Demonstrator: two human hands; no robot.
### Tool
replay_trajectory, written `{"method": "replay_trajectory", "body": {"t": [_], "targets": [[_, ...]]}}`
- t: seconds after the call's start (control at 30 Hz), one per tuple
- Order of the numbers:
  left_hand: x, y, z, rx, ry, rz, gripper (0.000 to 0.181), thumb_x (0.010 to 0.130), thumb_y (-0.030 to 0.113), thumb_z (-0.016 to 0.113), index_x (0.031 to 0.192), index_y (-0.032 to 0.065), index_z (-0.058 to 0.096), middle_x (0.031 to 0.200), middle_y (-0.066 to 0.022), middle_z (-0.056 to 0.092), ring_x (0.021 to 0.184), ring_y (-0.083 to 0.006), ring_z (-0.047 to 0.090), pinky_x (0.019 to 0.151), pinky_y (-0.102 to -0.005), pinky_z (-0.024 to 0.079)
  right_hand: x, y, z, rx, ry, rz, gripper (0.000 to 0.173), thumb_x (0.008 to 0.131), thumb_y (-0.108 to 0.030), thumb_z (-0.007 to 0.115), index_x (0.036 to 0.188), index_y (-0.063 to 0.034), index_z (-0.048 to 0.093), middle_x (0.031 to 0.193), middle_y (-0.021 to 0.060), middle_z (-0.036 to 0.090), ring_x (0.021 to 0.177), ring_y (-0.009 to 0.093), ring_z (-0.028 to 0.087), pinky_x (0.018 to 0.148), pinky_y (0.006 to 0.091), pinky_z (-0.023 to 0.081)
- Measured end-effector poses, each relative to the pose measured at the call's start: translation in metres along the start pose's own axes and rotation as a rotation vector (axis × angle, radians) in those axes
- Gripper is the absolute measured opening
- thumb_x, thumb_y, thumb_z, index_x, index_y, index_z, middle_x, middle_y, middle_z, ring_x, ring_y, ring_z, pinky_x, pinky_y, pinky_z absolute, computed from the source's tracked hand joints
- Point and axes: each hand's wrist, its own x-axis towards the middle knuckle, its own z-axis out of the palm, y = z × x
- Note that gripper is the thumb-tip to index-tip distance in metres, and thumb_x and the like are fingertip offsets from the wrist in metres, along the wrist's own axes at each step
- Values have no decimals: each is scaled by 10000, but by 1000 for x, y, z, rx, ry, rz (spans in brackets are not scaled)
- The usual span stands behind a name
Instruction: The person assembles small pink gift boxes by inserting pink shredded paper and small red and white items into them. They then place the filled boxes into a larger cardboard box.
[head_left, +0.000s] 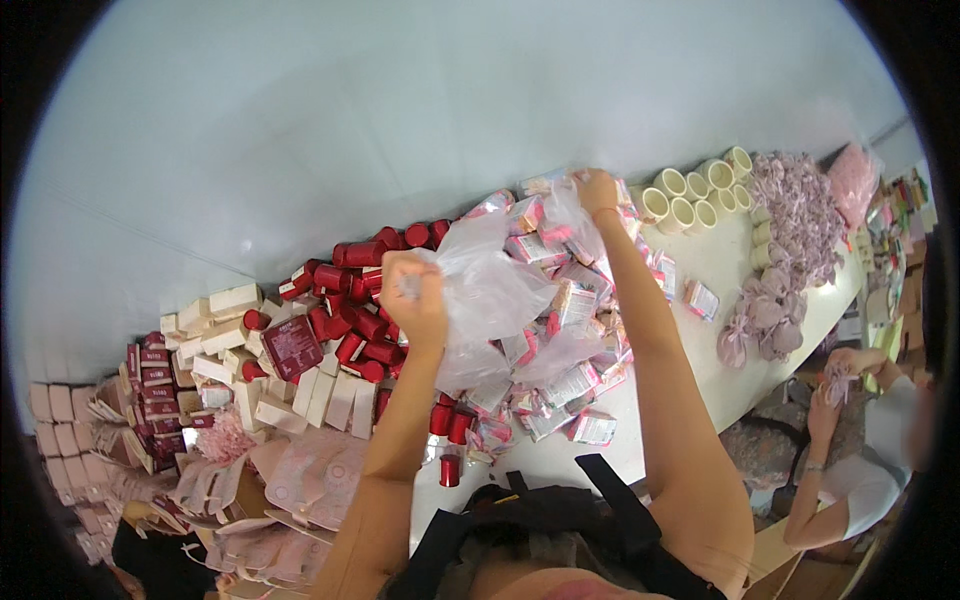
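My left hand (413, 300) is closed in a fist around the gathered edge of a clear plastic bag (484, 289). The bag hangs loosely over a heap of small pink printed packets (574, 304), and several packets show beneath it. Farther back, by the wall, my right hand (598, 193) pinches another part of the thin plastic at the top of the heap. Its fingertips are partly hidden. Just left of the heap lie many small red cylindrical containers (369, 324), some right behind my left hand.
Cream mugs (679, 214) and lilac cloth pouches (795, 217) stand right on the white table (675, 251). Cream boxes (289, 397), dark red boxes (159, 394) and pink gift bags (315, 472) crowd the left. One person (855, 450) holds a pouch at right; another (161, 555) is lower left.
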Motion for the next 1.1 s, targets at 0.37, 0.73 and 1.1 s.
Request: {"method": "replay_trajectory", "body": {"t": [0.37,0.73,1.1], "targets": [[-109,-16,-85,-17,296,-492,150,801,62,526,715,58,403,690,-10,411,611,-84,372,551,-228,355,32,-9,-106,848,163,147,170,871,-171,589,871,-23,672,827,116,636,762,196,587,732,322,454],[-129,76,-109,359,71,-699,269,785,-24,656,882,60,419,712,30,354,633,-61,345,608,-212,304,53,202,55,-168,-397,327,240,864,-250,598,887,-27,684,843,146,661,746,258,614,716,391,470],[-228,111,-159,393,-213,-847,319,806,33,658,1090,5,516,895,-66,599,859,-153,583,830,-275,439,31,41,-26,427,222,-125,209,865,-183,648,945,10,637,773,22,608,688,96,511,638,259,428]]}}
